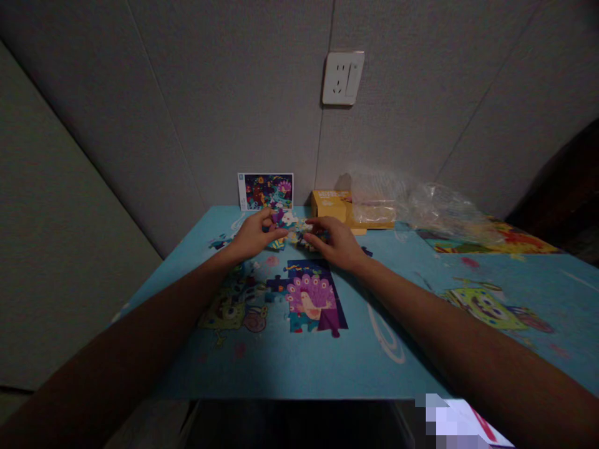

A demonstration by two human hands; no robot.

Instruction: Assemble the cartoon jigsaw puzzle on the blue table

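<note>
Both hands are raised over the far part of the table, close together. My left hand [255,236] is closed on jigsaw puzzle pieces [283,218], purple, white and blue, between thumb and fingers. My right hand [337,242] pinches at a pale puzzle piece [302,232] just beside them; the fingers partly cover it. Nearer to me lies a joined puzzle section [311,299] with a pink peacock on dark purple. Loose pieces [219,242] lie by my left wrist, and another dark piece [367,251] shows past my right wrist.
A picture card [266,190] leans on the wall at the back. Right of it stand a yellow box [330,206] and crumpled clear plastic [440,206]. A colourful sheet [496,240] lies at the far right of the blue cartoon-patterned tablecloth [355,368]. A socket [343,78] is on the wall.
</note>
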